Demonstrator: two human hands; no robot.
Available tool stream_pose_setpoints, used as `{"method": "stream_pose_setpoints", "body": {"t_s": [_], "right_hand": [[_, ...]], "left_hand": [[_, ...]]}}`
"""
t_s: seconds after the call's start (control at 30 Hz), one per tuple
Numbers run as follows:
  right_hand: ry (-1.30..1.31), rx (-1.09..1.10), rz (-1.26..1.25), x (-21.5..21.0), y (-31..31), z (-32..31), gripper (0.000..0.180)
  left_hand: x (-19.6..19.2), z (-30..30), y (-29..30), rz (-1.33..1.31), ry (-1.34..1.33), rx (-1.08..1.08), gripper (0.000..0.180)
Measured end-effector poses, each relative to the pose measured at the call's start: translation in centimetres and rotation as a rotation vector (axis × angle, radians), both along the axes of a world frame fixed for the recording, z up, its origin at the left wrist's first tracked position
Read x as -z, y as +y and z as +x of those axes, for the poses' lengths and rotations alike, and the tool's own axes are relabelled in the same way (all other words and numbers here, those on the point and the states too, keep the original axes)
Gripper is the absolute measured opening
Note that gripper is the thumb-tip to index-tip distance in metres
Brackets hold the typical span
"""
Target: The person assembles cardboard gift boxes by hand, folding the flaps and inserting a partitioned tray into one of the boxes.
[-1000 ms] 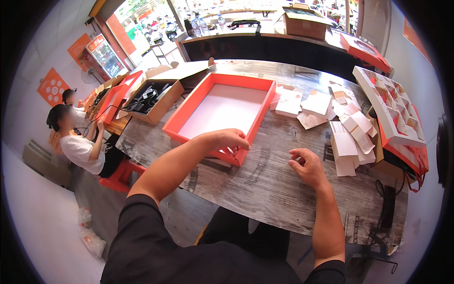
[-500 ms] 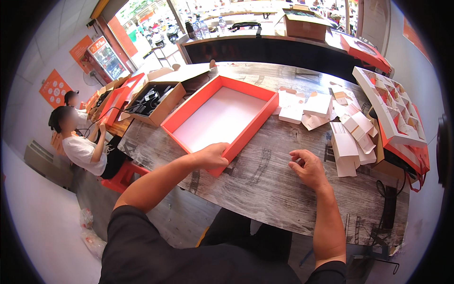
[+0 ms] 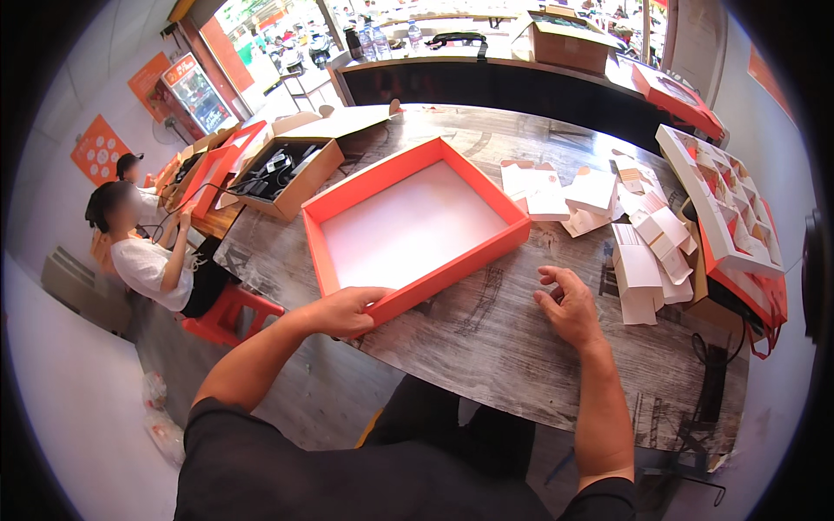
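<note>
A shallow red box (image 3: pixel 447 285) with a white inner floor rests on the wood-patterned table, turned at an angle, with nothing inside. My left hand (image 3: pixel 350 311) grips its near left corner, thumb over the rim and fingers on the outside. To the right of the box, my right hand (image 3: pixel 569 304) hovers over or rests on the table, fingers loosely curled and apart, holding nothing. Beyond that hand lie several small white cartons (image 3: pixel 638 269), some with flaps raised.
A white divided tray (image 3: pixel 725 204) leans on a red box at the right edge. At the left stands an open cardboard box (image 3: pixel 291 187) of cables and dark items. Two people (image 3: pixel 152 260) sit further left. A counter behind bears bottles and another cardboard box (image 3: pixel 569 43).
The red box has turned on the table, its near corner swinging left together with my left hand. My right hand has barely moved.
</note>
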State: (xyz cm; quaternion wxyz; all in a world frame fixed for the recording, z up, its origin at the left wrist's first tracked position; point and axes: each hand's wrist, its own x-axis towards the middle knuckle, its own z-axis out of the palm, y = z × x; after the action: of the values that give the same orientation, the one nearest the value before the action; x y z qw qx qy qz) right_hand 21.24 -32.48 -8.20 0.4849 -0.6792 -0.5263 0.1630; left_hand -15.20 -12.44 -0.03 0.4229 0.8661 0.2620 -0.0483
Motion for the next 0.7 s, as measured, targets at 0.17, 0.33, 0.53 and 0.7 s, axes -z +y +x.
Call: {"method": "stream_pose_setpoints", "body": {"t_s": [0.17, 0.33, 0.53, 0.7], "right_hand": [[0.059, -0.019, 0.037, 0.0, 0.1, -0.7, 0.066], [-0.129, -0.11, 0.07, -1.3, 0.0, -2.2, 0.082], [-0.267, -0.15, 0.001, -1.9, -0.3, -2.7, 0.085], [-0.263, -0.162, -0.056, -1.7, -0.2, -2.6, 0.084]], "left_hand": [[-0.3, -2.2, 0.3, -0.109, 0.071, 0.034, 0.067], [-0.1, -1.6, 0.9, -0.364, 0.101, -0.074, 0.066], [1.2, -1.1, 3.2, -0.771, 0.035, -0.083, 0.07], [0.7, -0.1, 3.5, -0.799, 0.088, -0.141, 0.07]]}}
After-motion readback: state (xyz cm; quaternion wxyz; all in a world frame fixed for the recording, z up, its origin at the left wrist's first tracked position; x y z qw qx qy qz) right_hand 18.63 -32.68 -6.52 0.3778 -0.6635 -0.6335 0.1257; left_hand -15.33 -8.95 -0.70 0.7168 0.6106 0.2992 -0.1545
